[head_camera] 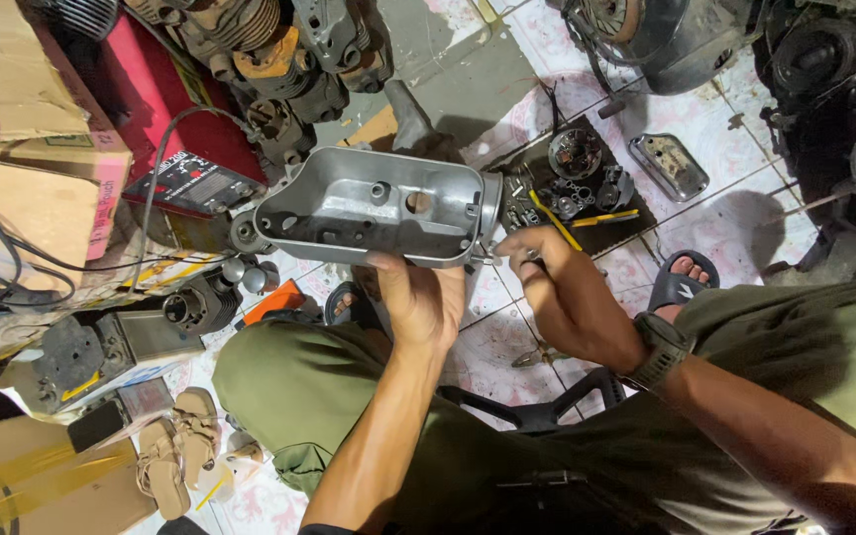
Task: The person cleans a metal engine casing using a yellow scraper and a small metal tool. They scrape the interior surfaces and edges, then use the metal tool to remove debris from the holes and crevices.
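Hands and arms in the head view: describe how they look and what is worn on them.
Both forearms are bare, with no sleeves showing and no gloves. The left hand wears nothing on its fingers or wrist. The right hand has a dark, chunky wristwatch with a black strap at the wrist. No rings or markings can be made out.

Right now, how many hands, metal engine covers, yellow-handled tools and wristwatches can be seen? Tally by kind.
Hands: 2 (left hand, right hand)
Metal engine covers: 2 (large cover, small cover)
Yellow-handled tools: 2 ()
Wristwatches: 1
Total: 7
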